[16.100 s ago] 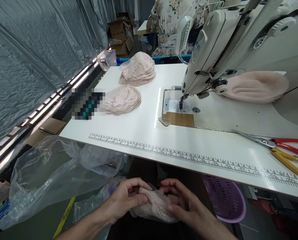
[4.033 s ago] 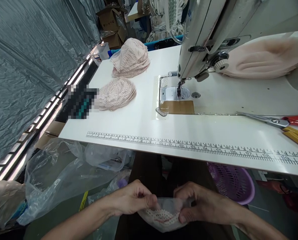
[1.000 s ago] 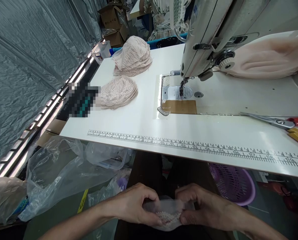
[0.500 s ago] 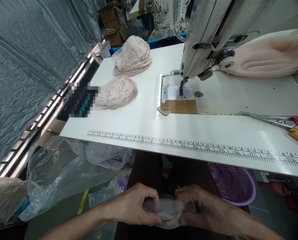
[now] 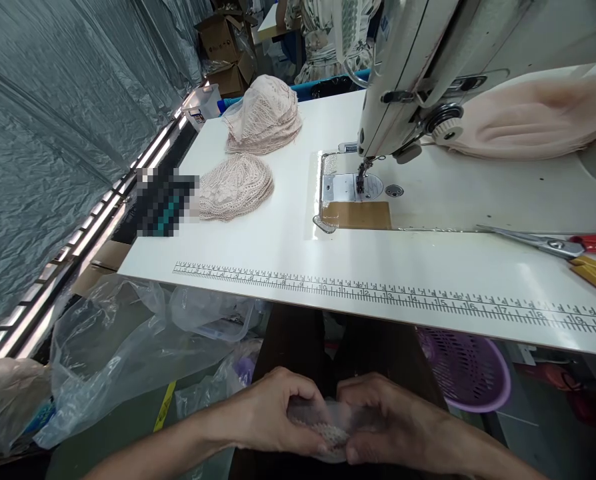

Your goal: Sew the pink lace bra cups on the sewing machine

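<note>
Low in the head view, above my lap, my left hand (image 5: 283, 417) and my right hand (image 5: 385, 417) hold a sheer, pale lace piece (image 5: 332, 435) between them. The fingers of each hand are closed on one side of it, thumbs toward me. Part of the piece is covered by my fingers, and its full shape cannot be made out. Beyond the hands, on the white sewing table (image 5: 258, 250), lie a near stack of beige lace pieces (image 5: 238, 187) and a farther stack of pale lace pieces (image 5: 265, 117).
A sewing machine (image 5: 393, 107) stands on the table, with padded beige fabric (image 5: 528, 123) behind it. Scissors (image 5: 558, 247) lie at the right. A printed ruler runs along the front edge. Below are a purple basket (image 5: 471, 370) and clear plastic bags (image 5: 128, 347).
My right hand has shifted left, closer to my left hand, and the lace piece between them is bunched narrower. The stacks and the scissors lie as before.
</note>
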Action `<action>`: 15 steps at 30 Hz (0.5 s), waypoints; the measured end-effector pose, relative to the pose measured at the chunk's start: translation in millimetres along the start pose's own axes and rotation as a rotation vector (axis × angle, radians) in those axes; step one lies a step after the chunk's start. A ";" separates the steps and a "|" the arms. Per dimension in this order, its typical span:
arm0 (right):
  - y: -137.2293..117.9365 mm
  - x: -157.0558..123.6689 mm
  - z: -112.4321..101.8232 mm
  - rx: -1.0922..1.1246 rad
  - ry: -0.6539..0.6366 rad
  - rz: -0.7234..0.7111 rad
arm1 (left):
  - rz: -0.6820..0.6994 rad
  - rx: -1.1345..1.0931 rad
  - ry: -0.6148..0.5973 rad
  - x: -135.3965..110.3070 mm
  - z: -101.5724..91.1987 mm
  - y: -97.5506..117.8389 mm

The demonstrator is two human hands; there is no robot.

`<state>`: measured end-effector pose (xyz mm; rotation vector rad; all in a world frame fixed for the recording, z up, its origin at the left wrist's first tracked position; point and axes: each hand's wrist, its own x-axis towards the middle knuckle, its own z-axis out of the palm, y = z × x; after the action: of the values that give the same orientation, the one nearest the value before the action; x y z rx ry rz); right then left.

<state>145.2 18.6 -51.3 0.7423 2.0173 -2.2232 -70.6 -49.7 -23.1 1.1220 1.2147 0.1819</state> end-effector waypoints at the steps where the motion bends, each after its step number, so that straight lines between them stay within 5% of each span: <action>1: -0.3 1.3 1.0 0.012 -0.008 -0.020 | -0.005 0.003 0.002 -0.3 0.1 0.2; 15: 0.2 2.9 3.6 0.091 -0.015 0.013 | 0.035 -0.008 0.008 -4.8 -2.4 -8.8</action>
<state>141.6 16.0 -52.4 0.7423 1.9111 -2.3194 -78.3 -55.7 -26.4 1.1370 1.2009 0.2179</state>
